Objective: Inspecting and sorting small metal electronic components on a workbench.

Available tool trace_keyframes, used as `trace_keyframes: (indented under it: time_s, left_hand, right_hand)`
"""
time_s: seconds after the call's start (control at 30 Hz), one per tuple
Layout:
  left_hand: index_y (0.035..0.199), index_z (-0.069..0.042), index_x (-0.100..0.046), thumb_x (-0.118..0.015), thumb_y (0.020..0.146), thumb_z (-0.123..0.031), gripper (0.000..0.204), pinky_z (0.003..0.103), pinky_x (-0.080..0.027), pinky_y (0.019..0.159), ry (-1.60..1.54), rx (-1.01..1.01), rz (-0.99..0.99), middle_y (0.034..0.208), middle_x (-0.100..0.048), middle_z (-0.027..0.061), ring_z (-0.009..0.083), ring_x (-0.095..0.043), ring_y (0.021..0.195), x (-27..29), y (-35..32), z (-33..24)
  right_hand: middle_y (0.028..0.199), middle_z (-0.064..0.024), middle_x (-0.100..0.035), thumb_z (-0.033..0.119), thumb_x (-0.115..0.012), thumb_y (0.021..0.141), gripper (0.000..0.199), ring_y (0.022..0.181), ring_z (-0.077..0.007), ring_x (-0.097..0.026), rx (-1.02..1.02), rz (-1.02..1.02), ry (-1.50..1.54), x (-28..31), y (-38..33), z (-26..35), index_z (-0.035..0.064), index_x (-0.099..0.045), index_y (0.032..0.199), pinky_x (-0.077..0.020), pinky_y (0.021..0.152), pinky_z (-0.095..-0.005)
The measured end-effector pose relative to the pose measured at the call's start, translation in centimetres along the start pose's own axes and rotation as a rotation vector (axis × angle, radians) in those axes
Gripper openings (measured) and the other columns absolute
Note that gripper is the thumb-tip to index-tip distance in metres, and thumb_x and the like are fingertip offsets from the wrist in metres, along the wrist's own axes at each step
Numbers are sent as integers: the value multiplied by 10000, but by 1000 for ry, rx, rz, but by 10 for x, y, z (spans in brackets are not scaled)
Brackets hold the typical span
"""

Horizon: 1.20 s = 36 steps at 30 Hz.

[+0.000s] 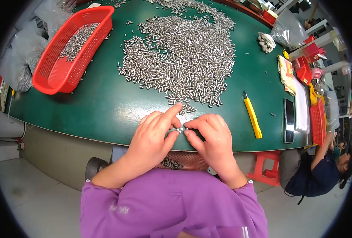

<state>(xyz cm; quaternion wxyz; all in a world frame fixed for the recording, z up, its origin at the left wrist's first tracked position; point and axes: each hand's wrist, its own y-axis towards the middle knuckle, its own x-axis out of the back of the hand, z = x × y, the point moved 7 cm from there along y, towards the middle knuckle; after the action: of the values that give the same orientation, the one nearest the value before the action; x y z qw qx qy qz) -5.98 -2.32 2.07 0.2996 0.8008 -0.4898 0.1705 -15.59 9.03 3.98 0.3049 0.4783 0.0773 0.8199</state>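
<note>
Both my hands meet at the table's near edge, just in front of a large heap of small silvery metal pins (184, 59). My left hand (152, 133) is closed in a pinch on small metal pins (179, 130), its index finger reaching out to the heap's near tip. Close beside it, my right hand (213, 137) pinches thumb and index finger together at a tiny metal pin (186, 128), partly covered by the fingertips. Below the hands, a reddish mesh basket (195, 160) sits under the table edge, with more pins in it.
A red perforated basket (86, 53) holding pins stands at the left on the green table (104, 115). At the right lie a yellow utility knife (253, 117), a phone (289, 121), papers (301, 107) and pale gloves (266, 42). A red stool (263, 168) and another person (315, 174) are beyond.
</note>
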Motion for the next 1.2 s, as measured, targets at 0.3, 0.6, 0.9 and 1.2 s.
trace_keyframes:
  time_s: [0.3, 0.6, 0.9, 1.2]
  left_hand:
    - [1449, -24, -460, -657, 811, 96, 679, 346, -512, 813, -36, 34, -42, 1011, -649, 76, 220, -608, 892, 13, -3, -1]
    - [1442, -12, -450, -578, 825, 99, 640, 396, -511, 843, -44, 60, -100, 1040, -611, 130, 276, -602, 929, 16, 2, 6]
    - [1445, -41, -464, -627, 836, 87, 643, 393, -502, 890, 41, -25, -56, 1092, -628, 114, 275, -596, 967, 0, 16, -1]
    - [1442, -35, -467, -615, 816, 113, 660, 400, -503, 877, 7, -22, -50, 1032, -619, 114, 278, -596, 959, -4, 19, 3]
  right_hand:
    - [957, -74, -617, 123, -800, 756, 278, 903, -295, -597, -47, 96, 52, -1, 7, 5, 76, -694, 1009, -488, 766, -410]
    - [963, -95, -588, 92, -745, 804, 205, 881, -307, -606, 45, 252, 157, -10, -2, 18, 69, -661, 989, -513, 761, -411]
    - [893, -93, -648, 61, -748, 803, 180, 854, -305, -643, -15, 117, 90, 11, 8, 8, 65, -697, 975, -524, 744, -400]
    - [888, -103, -596, 61, -723, 818, 158, 852, -315, -604, -23, 60, 12, -3, 21, -2, 48, -672, 967, -505, 750, -432]
